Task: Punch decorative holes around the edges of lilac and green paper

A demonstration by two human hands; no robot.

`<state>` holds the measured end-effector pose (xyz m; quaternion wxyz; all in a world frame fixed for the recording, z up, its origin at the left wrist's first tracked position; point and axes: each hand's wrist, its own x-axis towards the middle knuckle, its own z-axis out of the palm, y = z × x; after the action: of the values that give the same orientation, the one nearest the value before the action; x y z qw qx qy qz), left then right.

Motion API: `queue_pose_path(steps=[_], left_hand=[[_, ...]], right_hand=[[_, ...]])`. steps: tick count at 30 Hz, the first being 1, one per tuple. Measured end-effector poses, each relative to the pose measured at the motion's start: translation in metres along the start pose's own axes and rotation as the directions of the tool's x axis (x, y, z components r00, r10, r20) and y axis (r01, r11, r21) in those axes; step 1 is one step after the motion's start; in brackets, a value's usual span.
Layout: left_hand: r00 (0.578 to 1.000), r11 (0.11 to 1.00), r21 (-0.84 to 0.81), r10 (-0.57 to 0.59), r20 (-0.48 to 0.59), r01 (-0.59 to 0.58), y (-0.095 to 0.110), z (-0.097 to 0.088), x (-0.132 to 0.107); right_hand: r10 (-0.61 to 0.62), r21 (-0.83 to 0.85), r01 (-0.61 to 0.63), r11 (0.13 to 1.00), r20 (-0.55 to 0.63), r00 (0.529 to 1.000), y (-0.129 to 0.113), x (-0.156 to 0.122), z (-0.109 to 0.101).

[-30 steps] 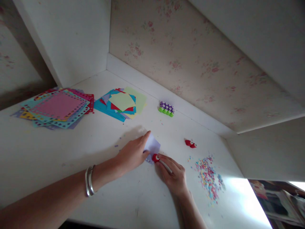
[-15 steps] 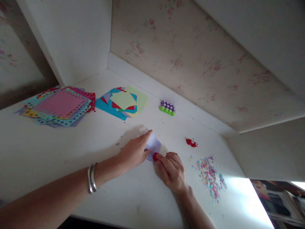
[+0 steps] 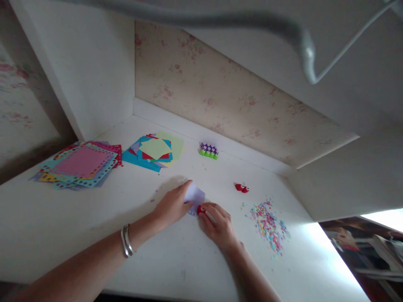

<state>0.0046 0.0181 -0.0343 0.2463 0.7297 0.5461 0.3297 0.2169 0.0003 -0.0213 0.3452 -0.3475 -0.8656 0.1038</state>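
Observation:
My left hand [image 3: 173, 204] grips the left edge of a small lavender sheet of paper [image 3: 195, 193], thumb in front and fingers behind. A row of little holes runs along the sheet's lower edge. On that edge sits a small red paper punch [image 3: 200, 209] with a white eye-like button. My right hand [image 3: 219, 222] pinches the punch between thumb and fingers. To the right, two more red paper punches [image 3: 242, 188] lie side by side. Punched paper bits [image 3: 268, 224] in many colours are heaped beyond my right hand.
Hole-edged coloured sheets [image 3: 83, 161] are stacked at the left, beside a pile of plain coloured sheets [image 3: 155, 149]. Several purple and green punches [image 3: 209, 151] stand near the back wall of the white table [image 3: 141, 264]. A grey bent rod [image 3: 233, 19] crosses the top.
The view has tilted upward, bringing the grey rod in at the top. The fingers of my right hand have shifted on the punch, so its white button now shows.

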Motion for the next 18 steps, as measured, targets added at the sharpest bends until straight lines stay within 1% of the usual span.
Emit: queue_pose_path(steps=[3, 6, 8, 11, 13, 15, 17, 18], left_hand=[[1.000, 1.000, -0.011, -0.002, 0.009, 0.002, 0.001, -0.002, 0.001], [1.000, 1.000, -0.001, 0.009, 0.019, -0.009, 0.000, -0.001, 0.002], [1.000, 1.000, 0.012, 0.011, 0.020, -0.012, -0.002, 0.000, 0.002], [1.000, 0.999, 0.036, 0.007, 0.023, -0.008, -0.002, 0.000, 0.002], [0.999, 0.999, 0.045, 0.010, 0.031, -0.012, -0.001, -0.001, 0.001], [0.999, 0.999, 0.046, 0.010, 0.038, -0.011, 0.000, -0.003, 0.001], [0.999, 0.999, 0.046, 0.010, 0.043, -0.012, 0.002, -0.004, 0.001], [0.999, 0.999, 0.049, 0.013, 0.048, -0.016, 0.002, -0.004, 0.001]], right_hand=[[0.069, 0.026, -0.067, 0.997, -0.047, 0.997, 0.006, -0.009, -0.009], [0.143, 0.009, -0.142, 0.990, -0.072, 0.987, 0.014, -0.022, -0.025], [0.189, -0.019, -0.190, 0.982, -0.037, 0.981, 0.019, -0.030, -0.038], [0.279, -0.061, -0.276, 0.959, 0.051, 0.959, 0.023, -0.038, -0.054], [0.311, -0.073, -0.306, 0.949, 0.081, 0.947, 0.025, -0.039, -0.063], [0.329, -0.081, -0.323, 0.943, 0.083, 0.941, 0.029, -0.037, -0.071], [0.375, -0.085, -0.370, 0.925, 0.051, 0.926, 0.035, -0.032, -0.081], [0.404, -0.082, -0.401, 0.912, 0.015, 0.915, 0.040, -0.028, -0.086]])
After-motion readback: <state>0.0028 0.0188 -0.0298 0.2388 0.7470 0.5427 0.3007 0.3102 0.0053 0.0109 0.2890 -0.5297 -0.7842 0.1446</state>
